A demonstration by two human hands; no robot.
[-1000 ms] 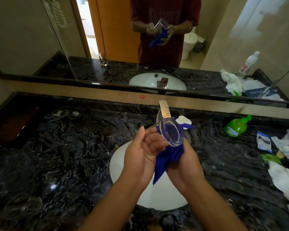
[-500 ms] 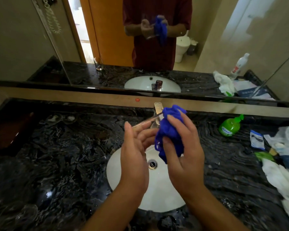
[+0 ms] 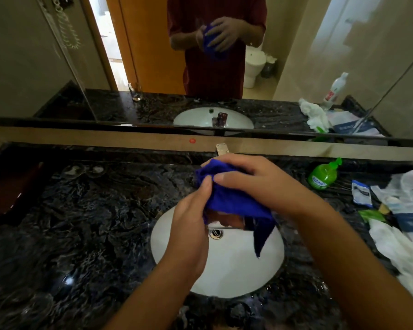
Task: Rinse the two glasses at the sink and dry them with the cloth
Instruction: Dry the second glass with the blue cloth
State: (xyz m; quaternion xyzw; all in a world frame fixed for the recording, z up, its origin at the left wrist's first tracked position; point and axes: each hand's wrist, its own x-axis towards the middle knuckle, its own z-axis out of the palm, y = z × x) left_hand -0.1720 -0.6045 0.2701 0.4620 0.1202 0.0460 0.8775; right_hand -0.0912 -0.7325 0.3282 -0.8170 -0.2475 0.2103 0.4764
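Over the white sink (image 3: 224, 277) I hold a clear glass (image 3: 227, 222) on its side, mostly wrapped in the blue cloth (image 3: 231, 198). Only its lower edge shows under the cloth. My left hand (image 3: 191, 225) grips the glass from the left, thumb pressed on the cloth. From above, my right hand (image 3: 255, 179) grips the cloth around the glass. A corner of the cloth hangs down toward the basin. A second glass (image 3: 135, 92) shows only as a reflection in the mirror, standing on the counter's left side.
The faucet (image 3: 222, 148) stands behind my hands and the drain (image 3: 215, 233) lies below them. A green soap bottle (image 3: 323, 175), packets and white bags (image 3: 391, 248) crowd the right of the dark marble counter (image 3: 86, 222). The mirror runs along the back.
The glass, bare and facing me a second ago, is now covered by the cloth. My right hand swung from under it to over its top, and both hands dropped lower over the basin.
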